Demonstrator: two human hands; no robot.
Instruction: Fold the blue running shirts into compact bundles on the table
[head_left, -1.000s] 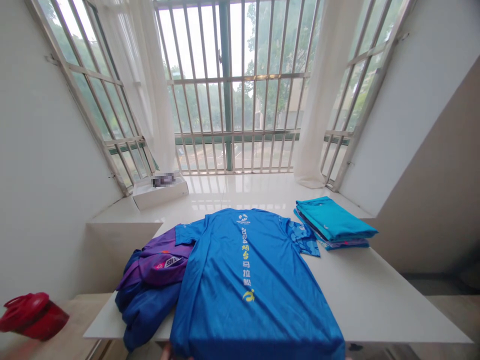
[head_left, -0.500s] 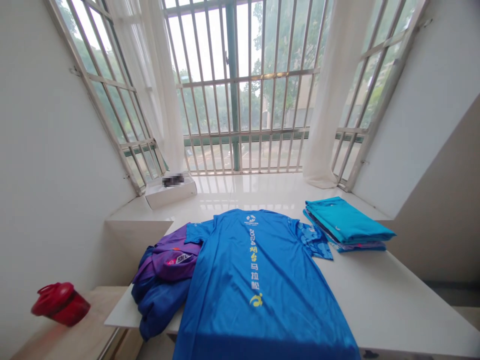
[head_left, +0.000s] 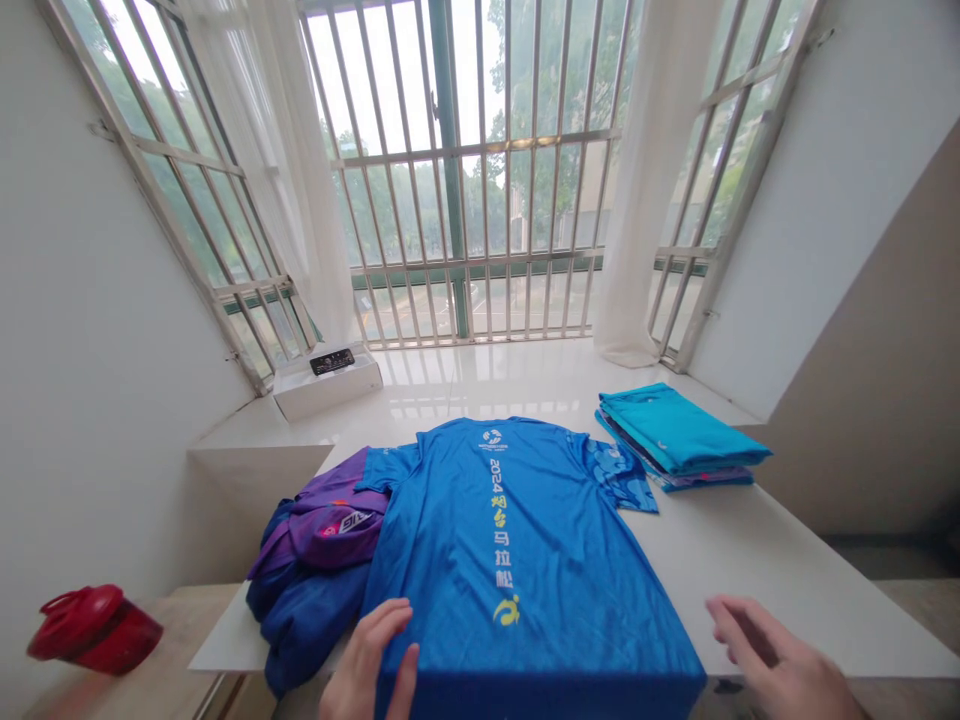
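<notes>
Daylight comes through the barred window (head_left: 457,265) in the upper middle of the frame, and under it a white table (head_left: 802,590) extends downward. At lower centre lies the blue shirt (head_left: 551,540), printed side up, its collar toward the window and both sleeves spread, so the body is quite flat. Its lower part hangs over the near edge, probably because the surface is too shallow for the full length. The sleeve on the left rests upon crumpled purple and navy clothes (head_left: 322,560); the other ends just beside the folded stack (head_left: 679,430), whose layers seem squared to stay tidy.

The left hand (head_left: 371,655), at lower left of centre, is over the shirt's side near the edge, thumb and fingers separated; whether it touches the cloth, I cannot tell. The right hand (head_left: 780,655), at lower right, is apart from the shirt, fingers loosely curved, with nothing visible in them.
</notes>
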